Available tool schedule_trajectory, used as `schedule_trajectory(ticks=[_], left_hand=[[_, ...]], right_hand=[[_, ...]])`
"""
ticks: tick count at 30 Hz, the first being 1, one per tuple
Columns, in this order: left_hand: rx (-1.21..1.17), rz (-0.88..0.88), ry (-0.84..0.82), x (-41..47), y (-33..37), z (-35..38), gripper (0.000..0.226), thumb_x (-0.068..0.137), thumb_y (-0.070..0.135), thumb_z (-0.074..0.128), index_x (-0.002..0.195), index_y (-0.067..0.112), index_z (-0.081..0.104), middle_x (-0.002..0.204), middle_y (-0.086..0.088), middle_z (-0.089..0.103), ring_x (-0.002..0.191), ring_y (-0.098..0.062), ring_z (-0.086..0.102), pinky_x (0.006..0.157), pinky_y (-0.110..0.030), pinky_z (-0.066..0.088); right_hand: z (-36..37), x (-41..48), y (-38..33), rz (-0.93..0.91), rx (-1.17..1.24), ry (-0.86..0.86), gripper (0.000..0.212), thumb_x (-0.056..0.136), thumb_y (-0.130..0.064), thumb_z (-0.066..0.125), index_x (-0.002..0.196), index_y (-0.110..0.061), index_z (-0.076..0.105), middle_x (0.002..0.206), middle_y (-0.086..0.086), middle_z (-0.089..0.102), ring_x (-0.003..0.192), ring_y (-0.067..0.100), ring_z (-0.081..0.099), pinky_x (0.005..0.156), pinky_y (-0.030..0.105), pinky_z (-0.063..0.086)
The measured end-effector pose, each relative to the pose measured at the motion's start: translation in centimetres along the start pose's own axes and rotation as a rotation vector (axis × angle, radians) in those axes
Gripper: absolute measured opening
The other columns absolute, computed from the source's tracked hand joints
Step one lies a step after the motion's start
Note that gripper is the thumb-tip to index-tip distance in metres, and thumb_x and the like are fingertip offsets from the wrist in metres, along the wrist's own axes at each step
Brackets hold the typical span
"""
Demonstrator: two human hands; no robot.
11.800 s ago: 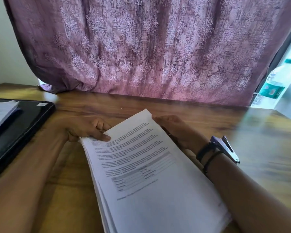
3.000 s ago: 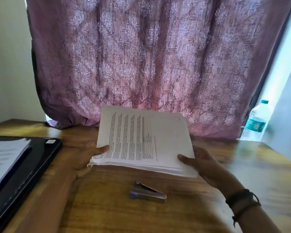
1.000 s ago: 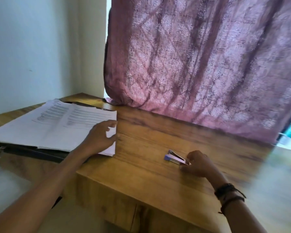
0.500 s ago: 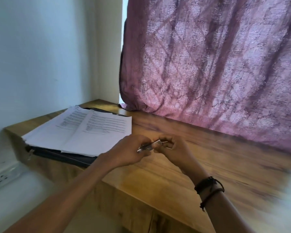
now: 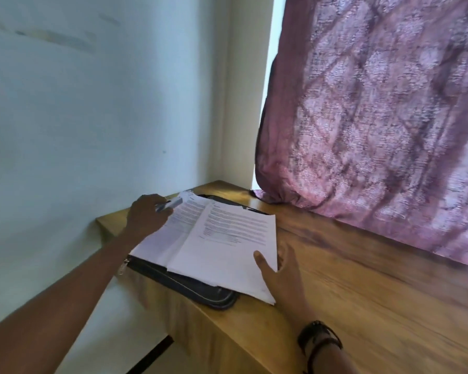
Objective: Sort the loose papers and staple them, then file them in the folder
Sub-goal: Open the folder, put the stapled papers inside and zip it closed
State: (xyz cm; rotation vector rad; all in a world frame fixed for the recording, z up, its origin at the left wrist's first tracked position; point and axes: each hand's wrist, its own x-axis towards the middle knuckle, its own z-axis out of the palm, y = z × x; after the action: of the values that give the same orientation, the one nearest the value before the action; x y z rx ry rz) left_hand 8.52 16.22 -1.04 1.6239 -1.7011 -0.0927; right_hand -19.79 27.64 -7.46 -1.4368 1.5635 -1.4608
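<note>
Head view looks down and left at the left end of a wooden tabletop (image 5: pixel 362 287), where the papers (image 5: pixel 227 238) lie in two overlapping piles on top of a black folder (image 5: pixel 200 291), close to the pale wall (image 5: pixel 92 103) and left of a mauve curtain (image 5: pixel 376 117). The left hand (image 5: pixel 146 214) is closed around a small stapler (image 5: pixel 170 205), held at the far left corner of the papers; blur hides whether its mouth is over the sheets. The right hand (image 5: pixel 281 268), with dark bands (image 5: pixel 319 338) at the wrist, rests at the near right corner of the upper pile, thumb laid on the top sheet and fingers fairly straight along the paper's edge, steadying it. By my reading, sorting looks largely done, since the sheets sit in squared piles, and stapling is the step in hand. No staple can be made out, so I cannot tell whether any pile is fastened. Filing is still to come: the papers sit on the folder, not inside it.
</note>
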Motion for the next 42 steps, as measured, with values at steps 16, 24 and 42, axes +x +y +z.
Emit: schedule_trajectory(ticks=[16,24,42], left_hand=[[-0.108,-0.431,-0.161,4.3,-7.4,1.8,0.032,0.072,0.031,0.076,0.084,0.002,0.074,0.096,-0.021,0.071,0.095,-0.035,0.064,0.083,-0.036,0.046],[-0.117,-0.345,-0.273,4.6,-3.5,1.3,0.054,0.097,0.042,0.048,0.1,-0.01,0.065,0.11,-0.022,0.065,0.107,-0.035,0.06,0.085,-0.035,0.043],[-0.27,-0.148,-0.558,-2.8,5.5,4.8,0.049,0.08,0.026,0.076,0.124,0.015,0.058,0.12,-0.006,0.064,0.103,-0.017,0.062,0.094,-0.035,0.051]], right_hand=[[0.8,3.8,2.9,0.033,0.153,-0.19,0.087,0.072,-0.043,0.076,0.146,-0.026,0.033,0.14,-0.009,0.053,0.122,0.009,0.054,0.1,0.037,0.049],[0.9,3.3,2.8,0.049,0.133,-0.252,0.097,0.068,-0.057,0.074,0.149,-0.026,0.031,0.147,-0.015,0.042,0.13,0.008,0.045,0.103,0.03,0.045],[-3.8,0.6,0.9,0.351,0.481,-0.314,0.035,0.084,-0.001,0.07,0.116,-0.014,0.064,0.105,0.006,0.075,0.092,0.03,0.072,0.076,0.044,0.06]])
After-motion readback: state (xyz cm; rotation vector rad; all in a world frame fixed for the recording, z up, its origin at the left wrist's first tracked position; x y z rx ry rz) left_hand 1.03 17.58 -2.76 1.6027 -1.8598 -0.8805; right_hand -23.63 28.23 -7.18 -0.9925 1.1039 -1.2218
